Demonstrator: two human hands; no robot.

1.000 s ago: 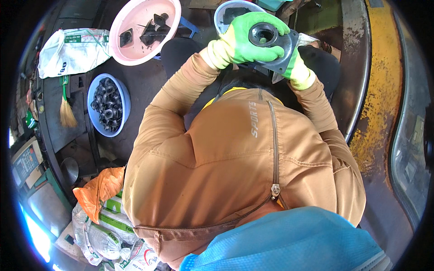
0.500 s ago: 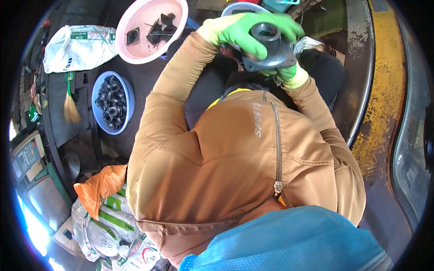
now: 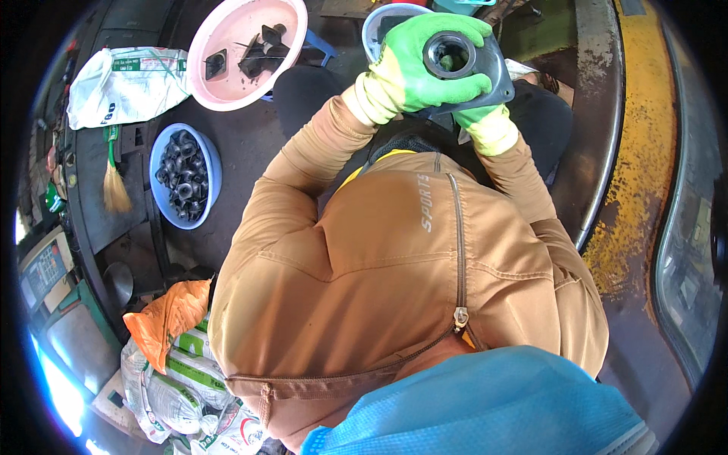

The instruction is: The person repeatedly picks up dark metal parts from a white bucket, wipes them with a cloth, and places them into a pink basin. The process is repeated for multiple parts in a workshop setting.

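Observation:
Both my hands wear green gloves with pale yellow cuffs, and between them is a black moulded part [image 3: 498, 74] with a flat flange and a round collar. My left hand [image 3: 413, 64] curls its fingers and thumb around the collar. The collar's opening faces me, and something green shows through it. From below, my right hand [image 3: 483, 121] supports the flange; its fingertips are hidden behind the part.
To the left, a pink basin [image 3: 212, 85] contains several dark pieces. A blue basin [image 3: 216, 178] nearer me is heaped with small black parts. Another blue basin [image 3: 371, 34] is partly behind my left hand. A white sack [image 3: 144, 95] and a small broom [image 3: 115, 189] lie farther left.
The black part has turned so its collar opening faces me more directly. My left fingers, partly blurred earlier, now wrap around the collar. My right hand stays underneath.

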